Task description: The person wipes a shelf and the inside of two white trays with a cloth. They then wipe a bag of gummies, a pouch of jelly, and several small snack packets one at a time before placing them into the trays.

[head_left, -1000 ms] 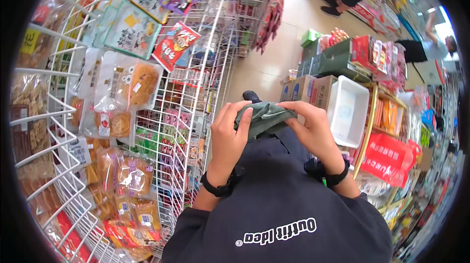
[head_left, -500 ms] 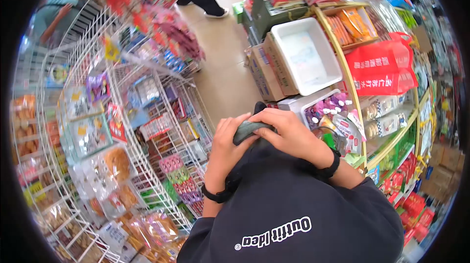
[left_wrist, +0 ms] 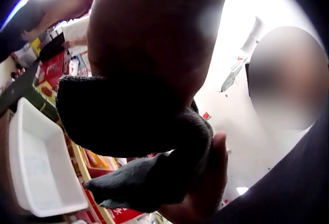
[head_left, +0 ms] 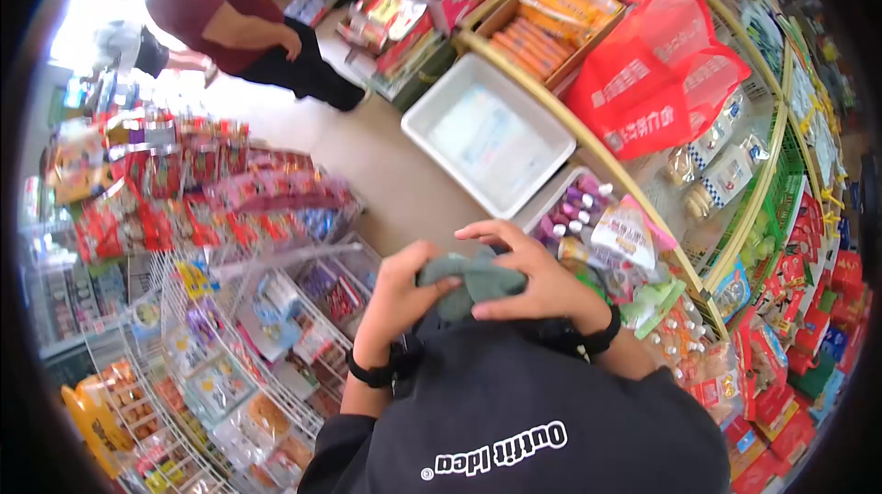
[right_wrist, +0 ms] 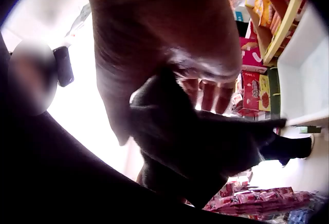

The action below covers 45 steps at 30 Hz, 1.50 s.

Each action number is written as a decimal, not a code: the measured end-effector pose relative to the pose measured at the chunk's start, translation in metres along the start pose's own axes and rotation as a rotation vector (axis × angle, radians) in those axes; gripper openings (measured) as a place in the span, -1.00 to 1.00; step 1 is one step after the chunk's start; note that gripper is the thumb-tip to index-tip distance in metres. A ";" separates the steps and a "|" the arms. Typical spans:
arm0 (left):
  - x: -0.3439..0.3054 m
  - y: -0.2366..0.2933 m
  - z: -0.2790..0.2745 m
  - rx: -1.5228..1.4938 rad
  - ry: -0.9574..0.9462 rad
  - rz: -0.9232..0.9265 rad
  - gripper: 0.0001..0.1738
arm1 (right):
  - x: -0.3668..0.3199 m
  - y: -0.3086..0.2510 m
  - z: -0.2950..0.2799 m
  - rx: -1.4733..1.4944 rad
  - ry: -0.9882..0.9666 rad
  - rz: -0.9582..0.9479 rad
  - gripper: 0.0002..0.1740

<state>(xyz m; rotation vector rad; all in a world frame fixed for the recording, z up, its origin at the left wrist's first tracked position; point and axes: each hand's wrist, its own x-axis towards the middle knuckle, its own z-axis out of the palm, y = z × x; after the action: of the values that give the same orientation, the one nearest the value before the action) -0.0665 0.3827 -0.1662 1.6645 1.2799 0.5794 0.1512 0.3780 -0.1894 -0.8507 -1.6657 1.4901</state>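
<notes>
A folded grey-green cloth (head_left: 470, 281) is bunched between both hands, in front of the dark shirt. My left hand (head_left: 400, 284) grips its left side, with the thumb laid across the near face. On the other side my right hand (head_left: 544, 281) pinches the cloth's right end between thumb and fingers. In the left wrist view the cloth (left_wrist: 139, 183) hangs in dark folds below the palm. The right wrist view shows the cloth (right_wrist: 195, 141) bunched under the thumb side of the hand, its far end spread out.
Ahead stands a white plastic tub (head_left: 491, 140) beside a wooden-edged shelf with a red bag (head_left: 657, 71) and orange packets (head_left: 565, 21). White wire racks (head_left: 248, 347) of snacks are at the left. A person in a maroon shirt (head_left: 211, 11) stands in the aisle.
The view has swung right, bringing the white tub and red bag toward the middle. The cloth went from spread, to compact, to a loose bunch, and the right fingers have lifted apart.
</notes>
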 end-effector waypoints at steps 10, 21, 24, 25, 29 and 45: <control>0.139 -0.043 0.028 0.364 -0.510 0.244 -0.54 | -0.055 -0.012 -0.049 0.615 0.422 0.054 -0.25; 0.246 -0.209 0.052 0.887 -0.945 0.648 -0.25 | -0.051 -0.064 0.021 0.296 1.323 -0.243 0.07; 0.254 -0.210 0.045 0.885 -1.081 0.667 -0.43 | -0.029 -0.067 0.042 0.260 1.386 -0.187 -0.04; 0.255 -0.216 0.044 0.807 -1.024 0.717 -0.51 | -0.012 -0.072 0.049 0.236 1.420 -0.180 -0.04; 0.260 -0.228 0.045 0.732 -0.942 0.855 -0.65 | 0.041 -0.075 0.076 0.223 1.761 0.063 -0.35; 0.303 -0.198 0.083 1.003 -1.092 0.478 0.29 | 0.041 0.126 0.086 -0.237 1.622 0.896 -0.69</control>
<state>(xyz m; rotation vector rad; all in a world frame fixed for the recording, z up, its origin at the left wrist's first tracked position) 0.0084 0.6371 -0.4267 2.5316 0.2839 -0.8296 0.0566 0.3827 -0.3158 -2.2351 -0.1531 0.4749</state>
